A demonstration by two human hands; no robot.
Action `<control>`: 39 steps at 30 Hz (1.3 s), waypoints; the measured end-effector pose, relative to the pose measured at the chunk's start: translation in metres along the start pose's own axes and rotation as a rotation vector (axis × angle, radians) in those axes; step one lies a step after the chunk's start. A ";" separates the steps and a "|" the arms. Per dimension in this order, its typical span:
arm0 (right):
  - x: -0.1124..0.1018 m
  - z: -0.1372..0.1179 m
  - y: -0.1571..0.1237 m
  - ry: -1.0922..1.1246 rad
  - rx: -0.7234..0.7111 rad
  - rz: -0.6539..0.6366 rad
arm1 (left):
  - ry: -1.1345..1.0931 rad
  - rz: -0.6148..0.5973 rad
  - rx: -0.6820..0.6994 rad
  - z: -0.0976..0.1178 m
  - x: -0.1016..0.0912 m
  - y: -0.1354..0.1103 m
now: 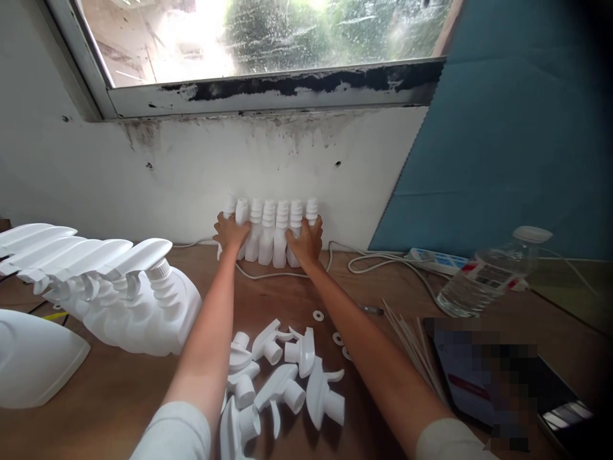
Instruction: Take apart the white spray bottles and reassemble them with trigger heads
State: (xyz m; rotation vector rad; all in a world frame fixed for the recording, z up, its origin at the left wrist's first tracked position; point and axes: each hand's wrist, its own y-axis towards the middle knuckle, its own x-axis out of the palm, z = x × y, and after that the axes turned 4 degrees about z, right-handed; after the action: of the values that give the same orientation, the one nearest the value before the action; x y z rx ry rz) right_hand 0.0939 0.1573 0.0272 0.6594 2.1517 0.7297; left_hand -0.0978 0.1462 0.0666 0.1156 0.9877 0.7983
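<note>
Several white plastic spray bottles (269, 233) without heads stand in a tight row against the wall, their ribbed necks upward. Around the bottles at the row's left end, my left hand (232, 232) is closed, thumb toward the middle. My right hand (306, 243) grips the right end the same way, its thumb on the front of a bottle. Between my forearms lies a loose pile of white trigger spray heads (280, 386). Some heads are partly hidden by my left arm.
Finished-looking spray bottles with heads (158, 306) stand in a row at left, beside a large white bottle (33, 358). Small white rings (318, 315), thin tubes (407, 338), a water bottle (488, 281), a power strip (435, 260), a white cable (272, 276) and a phone (460, 377) lie rightward.
</note>
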 end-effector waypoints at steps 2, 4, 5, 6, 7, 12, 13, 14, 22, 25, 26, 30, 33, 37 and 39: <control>-0.001 0.000 -0.001 0.000 -0.014 0.013 | -0.001 0.009 0.012 0.001 -0.001 -0.002; -0.004 -0.001 -0.002 0.002 -0.028 0.020 | 0.000 0.013 0.026 0.003 -0.005 -0.005; -0.006 -0.002 -0.002 0.003 -0.035 0.021 | 0.001 0.016 0.033 0.005 -0.007 -0.006; -0.008 -0.004 -0.002 0.005 -0.041 0.021 | 0.003 0.019 0.040 0.007 -0.010 -0.008; -0.011 -0.006 -0.002 0.008 -0.047 0.018 | 0.003 0.023 0.049 0.010 -0.014 -0.009; -0.023 -0.020 -0.008 0.022 -0.066 0.005 | 0.005 0.021 0.053 0.022 -0.028 -0.018; -0.025 -0.022 -0.011 0.023 -0.069 -0.002 | 0.007 0.025 0.040 0.022 -0.029 -0.021; -0.027 -0.023 -0.015 0.024 -0.072 -0.010 | 0.009 0.033 0.024 0.021 -0.030 -0.023; -0.039 -0.023 -0.038 0.029 -0.092 -0.017 | 0.013 0.074 -0.040 0.012 -0.026 -0.047; -0.044 -0.024 -0.042 0.032 -0.105 -0.019 | 0.011 0.060 -0.045 0.014 -0.031 -0.054; -0.046 -0.024 -0.043 0.033 -0.108 -0.019 | 0.009 0.053 -0.047 0.015 -0.034 -0.056; -0.053 -0.023 -0.049 0.043 -0.119 -0.020 | 0.009 0.016 -0.057 0.017 -0.045 -0.061; -0.060 -0.022 -0.055 0.061 -0.136 -0.025 | 0.014 -0.014 -0.064 0.017 -0.054 -0.068; -0.071 -0.022 -0.063 0.073 -0.159 -0.040 | 0.020 -0.047 -0.058 0.016 -0.067 -0.081; -0.076 -0.023 -0.066 0.070 -0.169 -0.050 | 0.023 -0.057 -0.054 0.016 -0.074 -0.088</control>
State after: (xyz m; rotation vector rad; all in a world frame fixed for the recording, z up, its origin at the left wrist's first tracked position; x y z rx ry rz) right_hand 0.1058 0.0549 0.0324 0.4961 2.1336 0.9075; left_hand -0.0589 0.0391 0.0896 0.0320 0.9858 0.7752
